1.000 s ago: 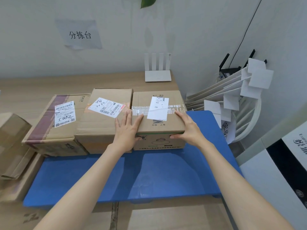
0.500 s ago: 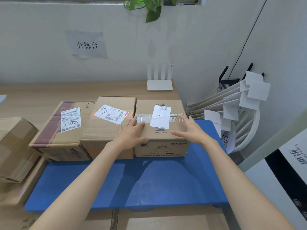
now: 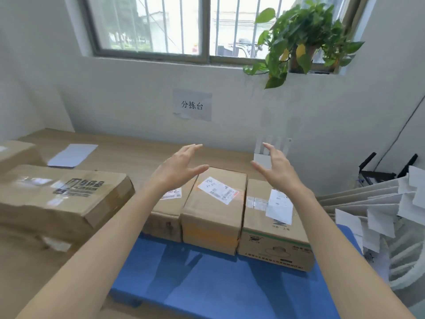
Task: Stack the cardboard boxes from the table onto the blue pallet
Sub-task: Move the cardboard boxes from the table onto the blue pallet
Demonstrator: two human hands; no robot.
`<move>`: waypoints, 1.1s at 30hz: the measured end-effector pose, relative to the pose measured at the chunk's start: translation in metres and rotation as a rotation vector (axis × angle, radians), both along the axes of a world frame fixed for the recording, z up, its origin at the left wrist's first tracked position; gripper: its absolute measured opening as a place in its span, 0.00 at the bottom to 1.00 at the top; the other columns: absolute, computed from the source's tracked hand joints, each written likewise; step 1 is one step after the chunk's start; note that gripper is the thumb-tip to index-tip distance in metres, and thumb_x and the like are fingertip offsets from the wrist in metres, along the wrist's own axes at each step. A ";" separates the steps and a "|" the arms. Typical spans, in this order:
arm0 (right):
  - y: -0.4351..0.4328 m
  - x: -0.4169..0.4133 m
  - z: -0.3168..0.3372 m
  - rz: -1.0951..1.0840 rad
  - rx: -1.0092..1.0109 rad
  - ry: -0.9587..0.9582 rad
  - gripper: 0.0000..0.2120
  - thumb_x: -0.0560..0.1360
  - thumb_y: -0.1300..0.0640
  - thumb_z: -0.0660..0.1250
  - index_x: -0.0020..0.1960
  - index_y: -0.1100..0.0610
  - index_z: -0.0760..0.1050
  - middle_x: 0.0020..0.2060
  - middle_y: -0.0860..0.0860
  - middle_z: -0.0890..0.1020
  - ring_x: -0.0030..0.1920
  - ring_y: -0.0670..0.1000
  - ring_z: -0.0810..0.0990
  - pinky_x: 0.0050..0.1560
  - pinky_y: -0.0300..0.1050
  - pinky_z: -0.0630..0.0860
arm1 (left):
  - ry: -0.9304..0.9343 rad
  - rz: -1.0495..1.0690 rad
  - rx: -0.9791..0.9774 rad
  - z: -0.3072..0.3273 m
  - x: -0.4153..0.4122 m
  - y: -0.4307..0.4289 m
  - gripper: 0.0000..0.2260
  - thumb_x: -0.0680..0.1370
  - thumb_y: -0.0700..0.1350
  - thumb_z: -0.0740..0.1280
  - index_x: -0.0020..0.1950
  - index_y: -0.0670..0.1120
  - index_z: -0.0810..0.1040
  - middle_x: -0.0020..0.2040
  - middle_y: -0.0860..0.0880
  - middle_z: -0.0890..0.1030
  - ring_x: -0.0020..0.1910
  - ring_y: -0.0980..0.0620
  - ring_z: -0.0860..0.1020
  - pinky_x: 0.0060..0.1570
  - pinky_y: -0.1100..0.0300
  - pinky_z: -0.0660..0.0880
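The blue pallet lies nearest, its front half bare; along its far edge stand three cardboard boxes side by side and touching: the right box, the middle box and the left box; a large creased box sits to the left, beside the pallet; above the row the left hand and right hand hover apart with fingers spread and palms turned inward, holding nothing; behind them runs the table, with a paper sheet and a white router on it

The tops of the row look uneven, so a box laid across them could likely rock or slide; the large box looks soft and might buckle if gripped at its ends

The left forearm hides much of the left box; what the large box rests on is cut off; the right hand covers part of the router; labels are too blurred to read
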State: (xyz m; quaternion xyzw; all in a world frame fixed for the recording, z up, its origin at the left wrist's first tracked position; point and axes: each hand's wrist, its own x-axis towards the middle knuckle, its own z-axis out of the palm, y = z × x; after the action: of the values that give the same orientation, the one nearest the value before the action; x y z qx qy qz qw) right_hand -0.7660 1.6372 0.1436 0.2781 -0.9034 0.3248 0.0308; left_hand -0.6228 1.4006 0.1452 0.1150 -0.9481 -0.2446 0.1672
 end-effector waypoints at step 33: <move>-0.639 0.357 0.004 0.559 -0.109 0.000 0.31 0.77 0.44 0.64 0.76 0.44 0.55 0.74 0.50 0.63 0.67 0.54 0.70 0.54 0.49 0.67 | -0.037 0.592 -0.024 0.006 0.417 -0.508 0.34 0.75 0.58 0.68 0.77 0.54 0.58 0.77 0.50 0.58 0.75 0.50 0.58 0.72 0.48 0.59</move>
State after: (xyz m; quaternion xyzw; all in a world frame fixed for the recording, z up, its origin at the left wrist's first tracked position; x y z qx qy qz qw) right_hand -0.4093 0.9981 0.1478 0.5144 -0.7728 0.3690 -0.0452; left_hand -0.2056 0.8931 0.1507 0.3891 -0.8790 -0.1720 0.2152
